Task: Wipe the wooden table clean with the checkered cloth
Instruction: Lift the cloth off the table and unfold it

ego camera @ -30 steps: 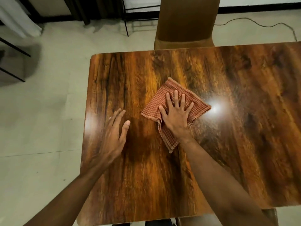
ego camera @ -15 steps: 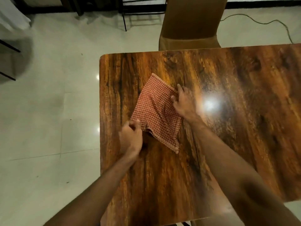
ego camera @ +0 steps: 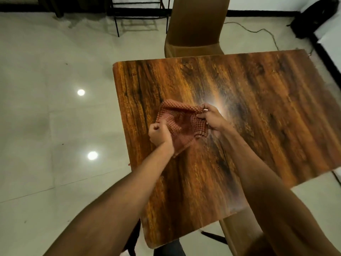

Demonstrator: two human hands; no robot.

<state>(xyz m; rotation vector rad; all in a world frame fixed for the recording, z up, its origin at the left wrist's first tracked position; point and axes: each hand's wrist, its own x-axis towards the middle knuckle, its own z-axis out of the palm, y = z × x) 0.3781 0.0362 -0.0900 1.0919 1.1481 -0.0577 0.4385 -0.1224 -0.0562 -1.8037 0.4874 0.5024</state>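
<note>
Both hands have bunched the cloth (ego camera: 181,122) up near the bench's (ego camera: 258,108) left edge. Left hand (ego camera: 159,134) fists one side; right hand (ego camera: 212,118) pinches the other.

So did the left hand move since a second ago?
Yes. The left hand was flat on the wooden table beside the checkered cloth; it has moved right, away from the table's left edge, and now grips the cloth.

Worktop (ego camera: 258,111) bare on all sides of the bunched checkered cloth (ego camera: 181,124); wide open wood to the right and toward the near edge, a narrower strip to the left edge. Only obstacles on the surface: the cloth and the left hand (ego camera: 159,134) and right hand (ego camera: 212,118) clutching it. A brown chair (ego camera: 195,28) stands against the far edge; another sits under the near right corner.
</note>
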